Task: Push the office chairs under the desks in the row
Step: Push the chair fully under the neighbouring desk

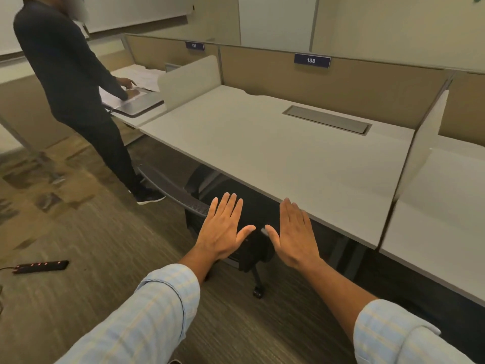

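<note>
A black mesh-backed office chair sits mostly under the white desk marked 138, with its backrest rim and one castor showing in front of the desk edge. My left hand and my right hand are held out flat, palms down and fingers spread, just in front of the desk's near edge above the chair. Neither hand holds anything; whether they touch the chair cannot be told.
Another person in dark clothes stands at the left, bent over the neighbouring desk 137 with papers. A power strip with red lights lies on the carpet at left. White dividers separate the desks; another desk continues right.
</note>
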Motion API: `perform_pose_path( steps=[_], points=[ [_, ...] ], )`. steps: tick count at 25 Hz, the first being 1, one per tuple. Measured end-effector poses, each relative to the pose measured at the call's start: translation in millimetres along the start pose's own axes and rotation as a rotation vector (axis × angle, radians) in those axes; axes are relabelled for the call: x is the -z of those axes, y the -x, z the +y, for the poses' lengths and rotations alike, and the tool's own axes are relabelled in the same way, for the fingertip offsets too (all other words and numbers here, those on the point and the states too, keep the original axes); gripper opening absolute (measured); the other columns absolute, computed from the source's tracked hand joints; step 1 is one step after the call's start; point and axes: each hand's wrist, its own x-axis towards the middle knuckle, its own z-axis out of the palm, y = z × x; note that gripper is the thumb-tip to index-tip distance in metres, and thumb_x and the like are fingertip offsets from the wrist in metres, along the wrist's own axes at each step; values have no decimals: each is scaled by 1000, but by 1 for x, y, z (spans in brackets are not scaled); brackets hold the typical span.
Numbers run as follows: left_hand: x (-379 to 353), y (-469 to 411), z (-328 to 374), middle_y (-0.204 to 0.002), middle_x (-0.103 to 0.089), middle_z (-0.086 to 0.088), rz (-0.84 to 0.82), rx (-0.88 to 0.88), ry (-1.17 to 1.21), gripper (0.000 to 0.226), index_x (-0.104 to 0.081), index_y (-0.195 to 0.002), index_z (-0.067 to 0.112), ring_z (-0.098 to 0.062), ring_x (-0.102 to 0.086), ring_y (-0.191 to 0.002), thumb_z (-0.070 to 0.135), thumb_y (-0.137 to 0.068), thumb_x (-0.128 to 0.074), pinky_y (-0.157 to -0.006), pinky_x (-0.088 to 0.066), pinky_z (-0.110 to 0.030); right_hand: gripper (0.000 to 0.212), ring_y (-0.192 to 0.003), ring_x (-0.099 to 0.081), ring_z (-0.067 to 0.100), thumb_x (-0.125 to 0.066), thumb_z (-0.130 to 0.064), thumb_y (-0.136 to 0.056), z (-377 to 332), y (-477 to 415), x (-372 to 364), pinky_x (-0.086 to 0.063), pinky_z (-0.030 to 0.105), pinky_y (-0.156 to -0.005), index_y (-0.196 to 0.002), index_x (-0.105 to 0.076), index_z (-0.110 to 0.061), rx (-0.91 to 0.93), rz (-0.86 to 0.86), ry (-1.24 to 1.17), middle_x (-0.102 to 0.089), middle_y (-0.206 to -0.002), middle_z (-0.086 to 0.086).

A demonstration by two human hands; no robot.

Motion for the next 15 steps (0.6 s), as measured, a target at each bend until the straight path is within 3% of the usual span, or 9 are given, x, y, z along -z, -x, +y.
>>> perform_pose_path(
  steps=[3,7,11,15],
  points=[
    [-1,-15,-53,-182,-4,-13,14,-58,13,111,-8,-173,12,-31,4,-169,85,-93,18,-137,-2,-56,88,-160,23,17,-19,-73,-110,-36,-25,-16,16,38,-128,-172,10,-18,-43,-1,42,21,-177,1],
    [-1,-25,-132,-182,-8,-14,43,-121,63,107,-13,-173,12,-31,1,-169,84,-97,12,-137,-1,-55,86,-159,19,17,-19,-71,-110,-96,-47,-31,12,41,-130,-173,3,-17,-142,20,74,7,-182,6],
    [-4,-25,-211,-181,-14,-16,54,-157,56,106,-19,-172,10,-33,-4,-169,82,-99,8,-137,-6,-57,85,-167,4,24,-20,-69,-111,-156,-65,-48,8,42,-131,-173,-3,-14,-203,44,99,-1,-183,10],
    [-10,-31,-267,-181,-14,-16,34,-161,38,111,-20,-172,11,-32,-4,-169,84,-96,14,-137,-6,-57,87,-168,2,26,-18,-71,-110,-200,-77,-67,10,41,-131,-174,-1,-15,-189,19,110,2,-182,9]
  ],
)
